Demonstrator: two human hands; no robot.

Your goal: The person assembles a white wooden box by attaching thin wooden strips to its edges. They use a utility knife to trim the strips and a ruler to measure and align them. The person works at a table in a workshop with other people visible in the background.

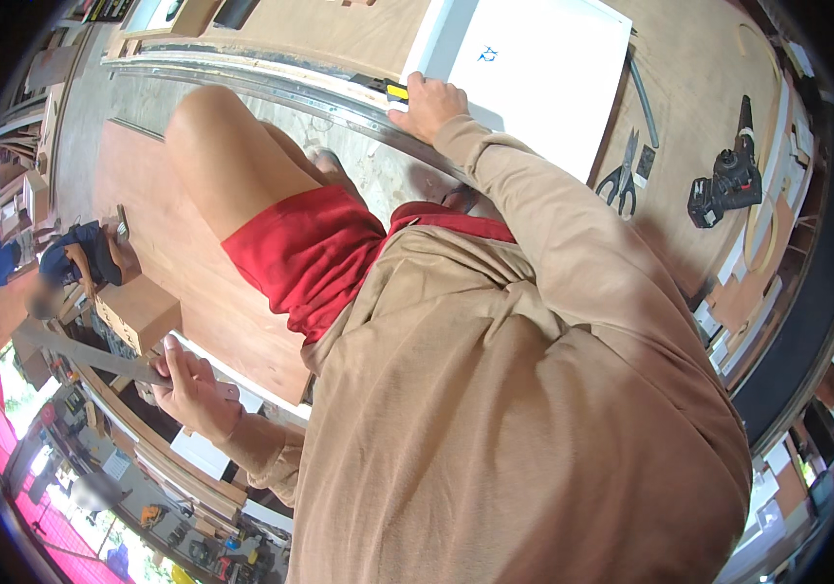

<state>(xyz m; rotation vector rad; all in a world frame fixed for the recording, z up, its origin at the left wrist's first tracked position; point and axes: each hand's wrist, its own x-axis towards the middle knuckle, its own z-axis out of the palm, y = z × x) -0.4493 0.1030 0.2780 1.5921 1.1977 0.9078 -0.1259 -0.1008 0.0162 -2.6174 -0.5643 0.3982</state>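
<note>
My left hand (198,389) is out to the lower left, its fingers closed round a long flat grey metal strip (95,356). The strip looks like a ruler and points away to the left. At the top, my right hand (433,105) lies at the left edge of a white panel (553,83) with a small blue mark on it. A black and yellow utility knife (393,91) sticks out between its thumb and forefinger. Part of the knife is hidden by the hand.
On the wooden tabletop (680,88) lie black-handled shears (621,180), a grey rod (644,97) and a black power tool (728,183). A brown box (139,310) stands on the left, near another person (91,255). Shelves and boards line both sides.
</note>
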